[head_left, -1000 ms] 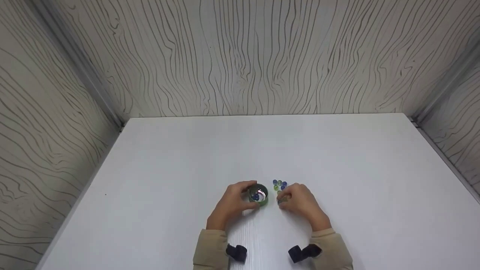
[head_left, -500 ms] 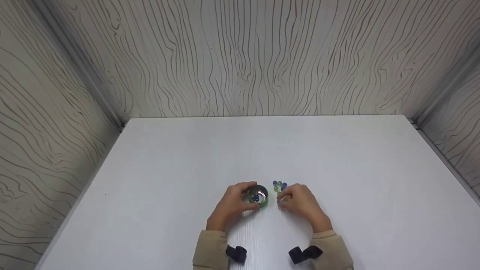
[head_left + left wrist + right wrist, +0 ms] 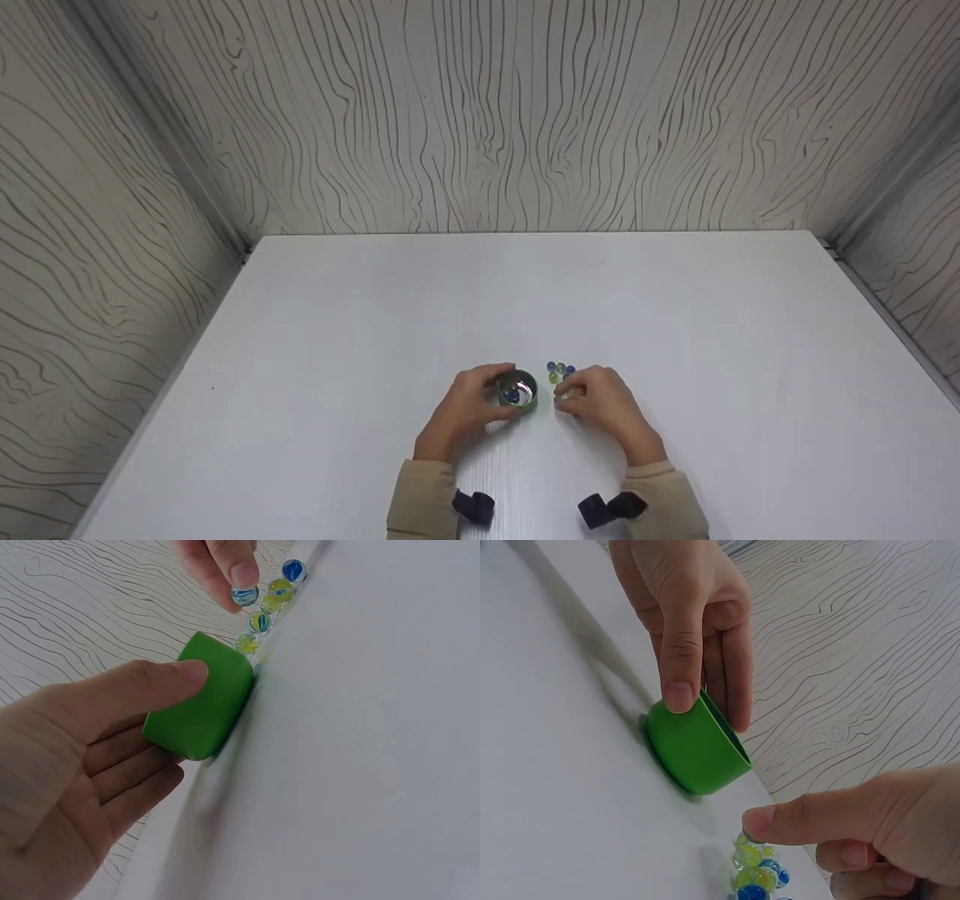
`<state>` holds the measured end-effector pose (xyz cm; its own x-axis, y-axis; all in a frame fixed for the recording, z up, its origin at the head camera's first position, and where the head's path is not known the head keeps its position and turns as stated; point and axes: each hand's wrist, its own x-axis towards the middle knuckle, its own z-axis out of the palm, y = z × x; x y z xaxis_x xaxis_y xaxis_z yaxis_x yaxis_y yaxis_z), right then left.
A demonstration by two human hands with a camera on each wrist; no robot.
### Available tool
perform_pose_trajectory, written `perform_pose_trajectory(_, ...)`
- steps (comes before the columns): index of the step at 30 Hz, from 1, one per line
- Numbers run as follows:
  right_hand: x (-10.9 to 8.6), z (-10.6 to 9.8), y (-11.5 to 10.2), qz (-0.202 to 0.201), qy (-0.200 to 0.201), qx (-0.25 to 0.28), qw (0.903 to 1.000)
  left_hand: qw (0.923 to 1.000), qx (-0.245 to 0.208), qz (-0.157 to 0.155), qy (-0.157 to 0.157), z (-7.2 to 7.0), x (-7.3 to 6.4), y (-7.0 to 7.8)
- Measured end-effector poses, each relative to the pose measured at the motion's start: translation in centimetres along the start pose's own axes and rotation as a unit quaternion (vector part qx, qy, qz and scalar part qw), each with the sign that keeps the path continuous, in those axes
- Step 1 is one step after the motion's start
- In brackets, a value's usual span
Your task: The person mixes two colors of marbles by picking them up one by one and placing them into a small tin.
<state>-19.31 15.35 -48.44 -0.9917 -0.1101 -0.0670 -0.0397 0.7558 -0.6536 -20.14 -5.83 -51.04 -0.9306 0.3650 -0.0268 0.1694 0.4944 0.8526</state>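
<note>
My left hand (image 3: 466, 401) grips a small green cup (image 3: 531, 408) between thumb and fingers, upright on the table. A few dark blue marbles (image 3: 513, 395) lie inside it. Just to the right, my right hand (image 3: 601, 401) pinches a clear marble with blue and white swirls (image 3: 244, 595) between thumb and fingertips. Beyond those fingertips sits a cluster of loose blue and yellow-green glass marbles (image 3: 561, 368), partly hidden by the hand. In the right wrist view the thumb is over the nearest yellow-green marbles (image 3: 748, 855), beside the cup (image 3: 694, 746).
The white table (image 3: 360, 322) reaches back to a wood-grain patterned panel (image 3: 480, 127), with similar panels on both sides. A black wrist mount (image 3: 474, 508) sticks out from the left sleeve, another black mount (image 3: 600, 511) from the right sleeve.
The right thumb has risen slightly and drawn nearer the fingers, bringing the pinched marble up a little. The left hand and the green cup stay where they were.
</note>
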Motion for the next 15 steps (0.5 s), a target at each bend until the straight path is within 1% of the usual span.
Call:
perform_pose_trajectory(4, 0.00, -0.07, -0.16, 0.001, 0.001, 0.004, 1.0000, 1.0000, 0.000, -0.001, -0.001, -0.05, 0.00, 0.05)
perform_pose_trajectory(11, -0.06, -0.18, -0.43, 0.012, 0.002, 0.003, 0.9999, 0.9999, 0.002, 0.011, -0.002, -0.02, 0.11, -0.02)
perform_pose_trajectory(15, -0.06, -0.23, -0.42, 0.014, 0.001, 0.003, 0.9999, 1.0000, 0.001, 0.008, -0.003, 0.05, 0.14, -0.03)
